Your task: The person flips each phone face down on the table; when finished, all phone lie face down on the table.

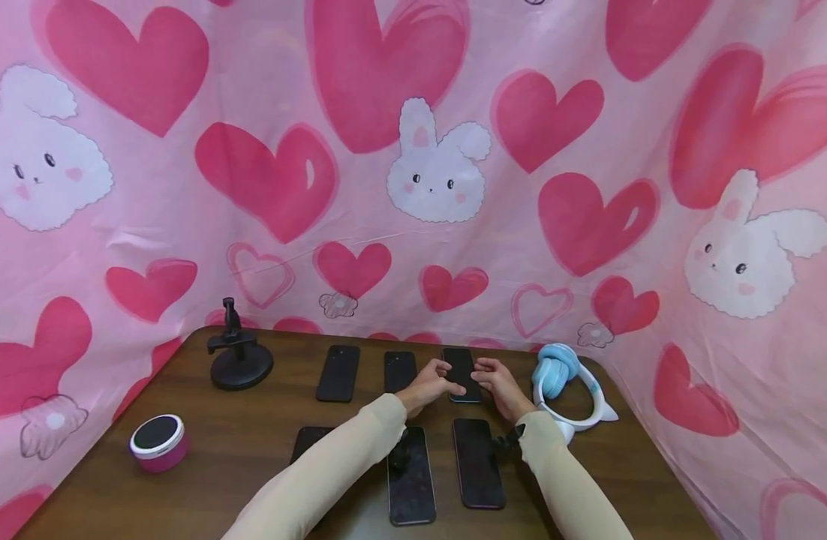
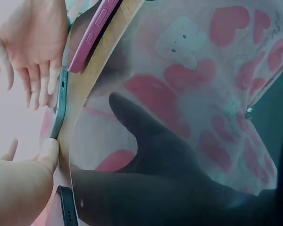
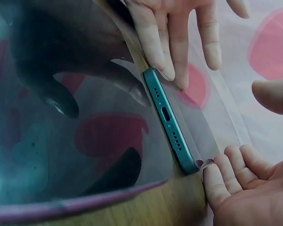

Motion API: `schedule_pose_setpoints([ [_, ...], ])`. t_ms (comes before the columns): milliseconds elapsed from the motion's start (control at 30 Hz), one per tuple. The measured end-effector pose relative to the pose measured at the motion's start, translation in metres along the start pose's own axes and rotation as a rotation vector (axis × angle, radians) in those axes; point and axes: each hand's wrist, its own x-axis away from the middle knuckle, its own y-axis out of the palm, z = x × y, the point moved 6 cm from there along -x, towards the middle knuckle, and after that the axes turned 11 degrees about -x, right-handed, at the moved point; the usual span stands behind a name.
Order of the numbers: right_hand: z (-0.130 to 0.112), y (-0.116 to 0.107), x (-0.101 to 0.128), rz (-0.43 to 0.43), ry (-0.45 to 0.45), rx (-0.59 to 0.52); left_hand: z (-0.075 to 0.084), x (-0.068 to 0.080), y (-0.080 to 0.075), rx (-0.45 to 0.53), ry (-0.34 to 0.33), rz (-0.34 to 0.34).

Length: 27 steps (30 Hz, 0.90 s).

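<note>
A dark phone (image 1: 460, 367) lies flat on the wooden table between my two hands. Its teal lower edge (image 3: 167, 120), with a charging port, faces the right wrist view. My left hand (image 1: 423, 386) is at the phone's left side, the thumb stretched across its lower part in the head view. On the other side, my right hand (image 1: 501, 382) has its fingertips at the phone's right edge. The left wrist view shows the left thumb (image 2: 47, 155) at one end of that edge and the right hand's straight fingers (image 2: 35, 77) by the other.
Other phones lie nearby: two at the back left, (image 1: 338, 373) being one, and several in front, including a pink-edged one (image 1: 479, 463). Blue-white cat-ear headphones (image 1: 599, 409) rest right. A black stand (image 1: 241, 366) and a pink round case (image 1: 160, 444) are left.
</note>
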Motion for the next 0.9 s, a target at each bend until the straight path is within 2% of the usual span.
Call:
schedule_pose_setpoints([
  [300, -0.002, 0.006, 0.0, -0.02, -0.013, 0.033, -0.001, -0.001, -0.001, 0.157, 0.017, 0.007],
  [433, -0.003, 0.009, 0.0, -0.019, -0.019, 0.04, 0.0, 0.0, 0.0, 0.178, 0.021, -0.001],
  [633, -0.003, 0.009, 0.001, -0.015, -0.022, 0.039, 0.002, 0.001, -0.001, 0.156, 0.019, 0.001],
  [733, -0.001, 0.012, 0.002, -0.022, -0.013, 0.038, 0.006, 0.001, -0.004, 0.192, 0.02, 0.016],
  [900, 0.001, 0.018, 0.003, -0.025, 0.013, 0.047, 0.01, -0.001, -0.007, 0.306, 0.022, 0.068],
])
